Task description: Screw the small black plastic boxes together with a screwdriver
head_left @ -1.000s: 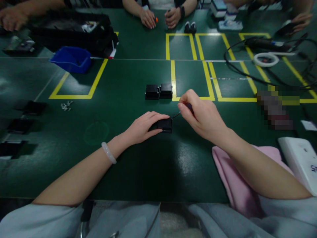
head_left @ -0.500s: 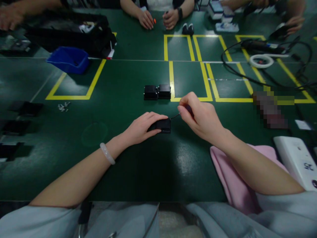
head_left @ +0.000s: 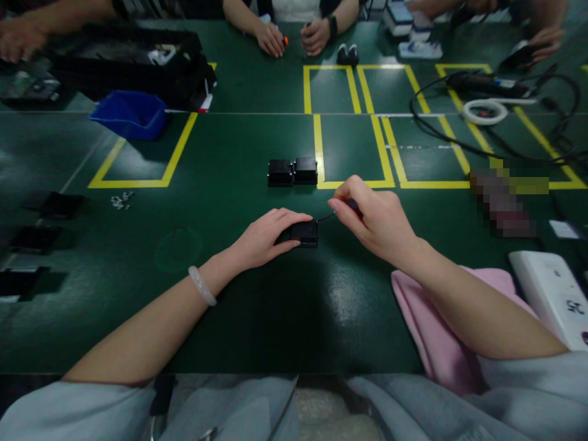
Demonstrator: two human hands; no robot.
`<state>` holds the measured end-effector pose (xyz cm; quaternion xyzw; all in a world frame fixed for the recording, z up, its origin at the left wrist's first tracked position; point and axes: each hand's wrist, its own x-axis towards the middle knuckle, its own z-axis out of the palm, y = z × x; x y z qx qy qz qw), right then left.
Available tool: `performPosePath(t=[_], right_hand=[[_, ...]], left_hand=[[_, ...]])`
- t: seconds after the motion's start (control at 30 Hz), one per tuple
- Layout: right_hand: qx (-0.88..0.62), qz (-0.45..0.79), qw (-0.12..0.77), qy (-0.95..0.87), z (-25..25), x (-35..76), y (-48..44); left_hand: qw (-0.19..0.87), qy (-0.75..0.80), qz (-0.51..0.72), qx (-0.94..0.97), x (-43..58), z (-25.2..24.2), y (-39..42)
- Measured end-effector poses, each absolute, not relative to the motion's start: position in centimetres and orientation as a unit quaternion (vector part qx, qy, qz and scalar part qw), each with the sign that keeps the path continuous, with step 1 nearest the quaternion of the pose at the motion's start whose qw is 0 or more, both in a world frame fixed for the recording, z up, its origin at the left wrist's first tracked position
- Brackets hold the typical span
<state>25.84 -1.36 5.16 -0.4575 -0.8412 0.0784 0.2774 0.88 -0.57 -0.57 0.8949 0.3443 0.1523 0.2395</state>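
On the green table, my left hand (head_left: 271,237) is closed over a small black box-like part (head_left: 305,232), thumb along the near side and fingers along the far side. My right hand (head_left: 374,214) pinches the handle of a screwdriver (head_left: 326,217). The thin shaft points left, and its tip meets the right far corner of the black part. Most of the handle is hidden in my fingers. Just beyond lies a pair of similar black parts (head_left: 293,171), joined end to end, with small shiny pieces at their ends.
Small screws (head_left: 122,200) lie to the left, below a blue bin (head_left: 128,115). More black parts (head_left: 34,239) line the left edge. A pink cloth (head_left: 427,324) and white power bank-like box (head_left: 549,294) lie right. A co-worker's hands (head_left: 271,40) are across the table.
Both hands keep nearly the same place. The right hand has turned slightly around the screwdriver handle, and the view has shifted a little.
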Motion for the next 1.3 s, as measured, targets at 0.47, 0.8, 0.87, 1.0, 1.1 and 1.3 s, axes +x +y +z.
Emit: performPosePath(t=[0.47,0.8,0.87,1.0,1.1,1.3], right_hand=[[-0.478,0.052,0.229,-0.847,6.0,25.5,-1.7],[-0.452,0.003,0.221,-0.864,6.2,25.5,-1.9],[-0.462,0.001,0.216,-0.860,6.1,25.5,-1.9],[-0.479,0.003,0.209,-0.853,6.1,25.6,-1.8],[-0.483,0.012,0.208,-0.850,6.2,25.5,-1.8],[-0.480,0.039,0.221,-0.848,6.5,25.4,-2.0]], left_hand=[[0.240,0.346,0.150,0.895,0.9,-0.4,-0.6],[0.241,0.348,0.144,0.894,0.7,-0.4,-0.7],[0.240,0.350,0.142,0.894,0.7,-0.5,-0.7],[0.240,0.351,0.141,0.894,0.7,-0.5,-0.7],[0.242,0.354,0.137,0.893,0.8,-0.4,-0.7],[0.247,0.353,0.137,0.892,0.9,-0.3,-0.7]])
